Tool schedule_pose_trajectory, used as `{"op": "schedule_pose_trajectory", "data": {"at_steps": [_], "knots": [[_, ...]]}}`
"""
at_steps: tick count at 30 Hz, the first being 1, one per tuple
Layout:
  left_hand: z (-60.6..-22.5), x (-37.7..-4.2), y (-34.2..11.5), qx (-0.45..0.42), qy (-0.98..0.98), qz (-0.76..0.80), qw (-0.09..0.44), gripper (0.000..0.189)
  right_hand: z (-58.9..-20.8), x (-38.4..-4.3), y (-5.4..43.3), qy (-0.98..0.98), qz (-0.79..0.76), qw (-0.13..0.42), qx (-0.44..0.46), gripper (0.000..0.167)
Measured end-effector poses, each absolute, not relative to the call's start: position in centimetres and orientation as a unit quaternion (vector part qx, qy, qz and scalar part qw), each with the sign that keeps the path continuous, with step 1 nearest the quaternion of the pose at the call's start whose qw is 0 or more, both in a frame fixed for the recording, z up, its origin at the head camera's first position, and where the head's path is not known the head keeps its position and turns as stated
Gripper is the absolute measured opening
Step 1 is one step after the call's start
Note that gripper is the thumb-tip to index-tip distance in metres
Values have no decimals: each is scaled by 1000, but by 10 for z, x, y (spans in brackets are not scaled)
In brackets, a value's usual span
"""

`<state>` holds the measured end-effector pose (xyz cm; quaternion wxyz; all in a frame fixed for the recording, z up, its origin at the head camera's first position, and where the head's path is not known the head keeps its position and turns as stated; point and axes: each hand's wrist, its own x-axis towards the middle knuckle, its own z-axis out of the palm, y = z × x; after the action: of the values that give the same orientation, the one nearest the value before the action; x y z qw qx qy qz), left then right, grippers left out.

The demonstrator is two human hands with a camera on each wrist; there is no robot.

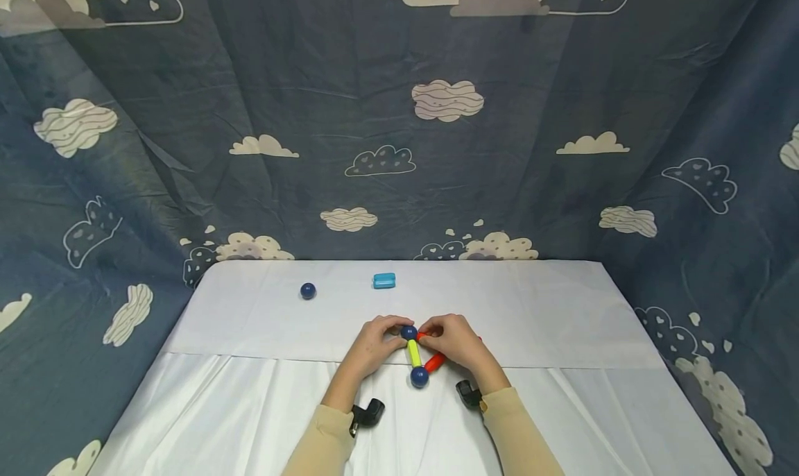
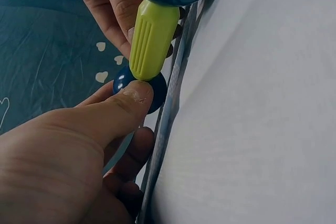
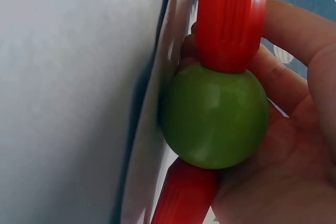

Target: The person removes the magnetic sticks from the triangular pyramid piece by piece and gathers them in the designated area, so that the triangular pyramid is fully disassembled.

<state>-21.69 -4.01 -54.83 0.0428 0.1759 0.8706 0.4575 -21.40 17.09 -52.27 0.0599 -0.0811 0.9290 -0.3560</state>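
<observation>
My left hand [image 1: 373, 345] pinches a blue ball [image 1: 408, 332], the thumb over the spot where a yellow-green rod [image 2: 154, 40] meets it. That rod runs toward me to a second blue ball [image 1: 419, 377]. From there a red rod [image 1: 435, 362] slants up under my right hand [image 1: 460, 342]. The fingers of that hand hold another red rod [image 3: 231, 22], whose end is right at the far blue ball. Both red rods meet a green ball [image 3: 215, 118], which the right hand hides in the head view. The pieces outline a triangle.
Farther back on the white table [image 1: 530, 309] lie a loose blue ball [image 1: 308, 291] and light blue rods [image 1: 383, 281] side by side. Dark cloud-print cloth [image 1: 349, 60] hangs behind the table and along both sides. A dark camera [image 1: 368, 413] is strapped at the left wrist.
</observation>
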Motion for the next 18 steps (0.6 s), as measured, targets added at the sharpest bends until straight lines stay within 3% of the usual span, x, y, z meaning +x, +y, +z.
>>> {"op": "schedule_pose_trajectory", "data": {"at_steps": [18], "knots": [[-548,-217,-40,173,875,451,36,33,-522,-214,170,931,-354,57,-72,11]]}}
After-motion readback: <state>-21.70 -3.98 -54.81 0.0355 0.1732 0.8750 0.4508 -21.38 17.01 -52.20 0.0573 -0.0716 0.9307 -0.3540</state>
